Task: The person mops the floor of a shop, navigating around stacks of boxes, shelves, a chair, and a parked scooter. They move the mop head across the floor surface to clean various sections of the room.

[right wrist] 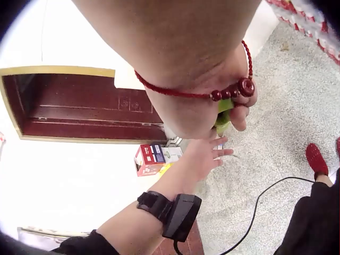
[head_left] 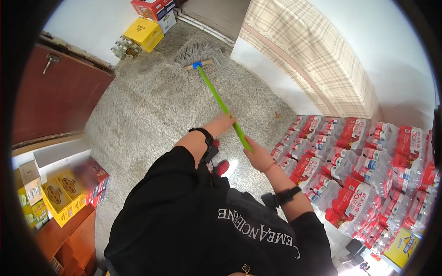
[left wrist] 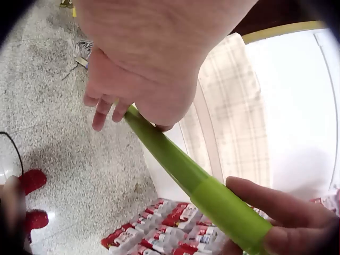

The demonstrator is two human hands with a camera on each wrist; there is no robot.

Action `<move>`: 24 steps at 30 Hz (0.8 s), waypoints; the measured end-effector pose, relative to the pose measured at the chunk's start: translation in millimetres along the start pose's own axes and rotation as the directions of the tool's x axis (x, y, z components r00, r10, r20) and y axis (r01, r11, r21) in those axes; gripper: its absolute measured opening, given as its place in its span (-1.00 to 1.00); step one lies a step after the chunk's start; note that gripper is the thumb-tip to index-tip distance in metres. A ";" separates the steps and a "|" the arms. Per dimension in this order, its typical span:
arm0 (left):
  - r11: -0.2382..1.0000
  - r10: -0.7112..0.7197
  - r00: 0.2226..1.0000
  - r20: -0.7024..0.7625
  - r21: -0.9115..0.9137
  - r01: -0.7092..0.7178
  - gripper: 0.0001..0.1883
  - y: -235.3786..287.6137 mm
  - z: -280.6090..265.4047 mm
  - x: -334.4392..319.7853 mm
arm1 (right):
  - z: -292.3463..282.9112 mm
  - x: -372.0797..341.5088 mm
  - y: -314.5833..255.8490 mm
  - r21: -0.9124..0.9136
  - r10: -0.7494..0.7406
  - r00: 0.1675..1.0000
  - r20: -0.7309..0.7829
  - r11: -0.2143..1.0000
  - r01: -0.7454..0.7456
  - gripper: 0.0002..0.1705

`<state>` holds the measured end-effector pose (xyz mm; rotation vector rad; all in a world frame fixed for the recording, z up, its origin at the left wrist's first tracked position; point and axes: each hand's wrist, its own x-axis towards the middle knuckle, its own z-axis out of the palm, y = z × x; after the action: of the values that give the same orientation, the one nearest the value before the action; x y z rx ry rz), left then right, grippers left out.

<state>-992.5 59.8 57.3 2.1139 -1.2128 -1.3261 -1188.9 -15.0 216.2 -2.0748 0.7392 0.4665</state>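
Observation:
A mop (head_left: 214, 91) with a green handle and grey string head (head_left: 195, 53) reaches away from me across the speckled floor, its strings spread on it. My left hand (head_left: 224, 123) grips the handle partway down, fingers wrapped loosely around it in the left wrist view. Nearer my body, at the handle's upper end, my right hand (head_left: 260, 157) holds the lighter green sleeve (left wrist: 228, 212). In the right wrist view the red bead bracelet (right wrist: 228, 93) partly covers that grip, and most of the handle is hidden behind the hand.
Shrink-wrapped bottle packs (head_left: 354, 170) are stacked at right, beside a plaid-covered piece (head_left: 313, 50). A yellow box (head_left: 143, 34) and glass bottles (head_left: 125, 47) stand near the mop head. Cartons (head_left: 64, 188) and a dark red door (head_left: 60, 92) are at left. Red shoes (head_left: 222, 168) show below my hands.

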 end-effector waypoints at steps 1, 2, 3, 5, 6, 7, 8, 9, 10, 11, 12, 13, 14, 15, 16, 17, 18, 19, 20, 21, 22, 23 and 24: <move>0.984 0.035 0.999 0.027 0.173 -0.039 -0.46 6.4 -27.0 -3.4 | -2.7 15.2 -8.2 0.006 0.007 1.000 -0.001 1.000 -0.007 -0.39; 0.937 0.069 0.996 0.058 0.340 -0.084 -0.48 10.1 -44.1 -1.6 | -7.0 29.1 -16.7 -0.009 0.000 1.000 0.004 1.000 0.000 -0.39; 0.934 0.071 0.995 0.063 0.345 -0.089 -0.48 7.8 -51.1 5.7 | -11.6 41.5 -20.1 -0.024 -0.010 1.000 0.009 1.000 0.010 -0.39; 0.996 -0.072 0.989 -0.130 0.047 0.079 -0.53 4.6 -54.3 14.0 | -14.7 56.8 -14.1 -0.017 -0.022 1.000 0.002 1.000 0.022 -0.38; 0.995 -0.072 0.990 -0.119 0.054 0.079 -0.53 14.6 -60.3 7.5 | -14.2 57.6 -11.5 -0.016 -0.036 0.999 0.000 0.999 0.036 -0.38; 0.990 -0.047 0.994 -0.095 0.131 0.060 -0.51 26.2 -66.4 -0.1 | -13.5 53.5 -9.7 -0.005 -0.029 1.000 -0.002 1.000 0.029 -0.38; 0.978 -0.024 0.997 -0.072 0.204 0.038 -0.48 35.6 -68.1 -5.6 | -14.1 47.1 -8.0 -0.007 0.000 1.000 0.017 1.000 0.000 -0.38; 0.978 -0.023 0.997 -0.070 0.206 0.037 -0.48 36.8 -61.3 -5.2 | -14.7 40.6 -5.3 -0.015 0.026 0.999 0.037 1.000 -0.025 -0.38; 0.994 -0.104 0.992 -0.070 0.038 0.107 -0.42 35.0 -51.1 -3.6 | -12.4 32.3 -0.3 -0.014 0.026 0.999 0.037 1.000 -0.025 -0.38; 0.976 -0.183 0.981 -0.060 -0.133 0.174 -0.36 31.6 -39.1 -2.1 | -8.5 20.7 6.6 -0.001 0.026 0.999 0.038 1.000 -0.026 -0.39; 0.975 -0.183 0.981 -0.063 -0.137 0.173 -0.36 24.7 -21.7 1.2 | -6.2 7.1 13.2 0.008 0.025 0.999 0.039 1.000 -0.025 -0.39; 0.983 -0.125 0.992 -0.020 -0.140 0.121 -0.30 17.0 -1.7 4.6 | -5.8 -8.1 18.7 0.001 0.022 0.999 0.039 1.000 -0.022 -0.39; 0.987 -0.066 0.998 0.024 -0.142 0.069 -0.24 15.4 11.9 2.1 | -6.2 -26.0 22.1 0.008 0.036 0.998 0.045 0.999 -0.037 -0.38; 0.988 -0.065 0.998 0.020 -0.143 0.067 -0.24 24.8 21.0 -7.8 | -4.5 -46.0 26.3 0.016 0.052 0.997 0.051 0.998 -0.053 -0.38; 0.992 -0.040 0.996 0.078 -0.119 0.049 -0.22 37.1 33.0 -16.8 | -1.4 -65.8 33.1 0.013 0.046 0.998 0.051 0.999 -0.047 -0.38; 0.995 -0.021 0.991 0.133 -0.097 0.034 -0.20 49.1 45.5 -25.8 | 1.8 -85.6 41.3 0.031 0.061 0.998 0.033 0.998 -0.062 -0.38; 0.995 -0.002 0.988 0.153 -0.096 0.016 -0.18 55.8 63.9 -31.0 | 5.1 -105.1 49.7 0.047 0.074 0.997 0.018 0.996 -0.074 -0.38; 0.995 0.018 0.985 0.173 -0.096 -0.001 -0.16 62.5 82.9 -36.3 | 7.1 -125.1 56.3 0.039 0.063 0.998 0.022 0.997 -0.064 -0.38; 0.997 0.031 0.978 0.206 -0.076 -0.016 -0.14 76.4 92.4 -49.2 | 8.4 -145.8 61.5 0.054 0.108 0.993 0.039 0.992 -0.110 -0.38; 0.998 0.043 0.970 0.238 -0.056 -0.030 -0.11 90.4 102.1 -62.5 | 11.2 -166.5 67.5 0.068 0.153 0.987 0.057 0.985 -0.156 -0.38; 0.998 0.037 0.974 0.222 -0.059 -0.024 -0.11 99.8 117.0 -70.0 | 14.6 -185.0 75.4 0.059 0.139 0.988 0.061 0.988 -0.142 -0.38; 0.999 0.043 0.965 0.261 -0.031 -0.036 -0.09 109.2 134.2 -77.7 | 18.6 -204.3 84.7 0.067 0.166 0.984 0.060 0.983 -0.170 -0.38; 0.999 0.049 0.952 0.301 -0.010 -0.048 -0.07 119.4 153.5 -86.0 | 23.6 -226.2 95.2 0.071 0.197 0.978 0.061 0.977 -0.201 -0.38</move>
<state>-1197.4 82.7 109.8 1.9144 -1.3681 -1.6718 -1423.1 36.4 273.4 -1.9179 0.9238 0.5941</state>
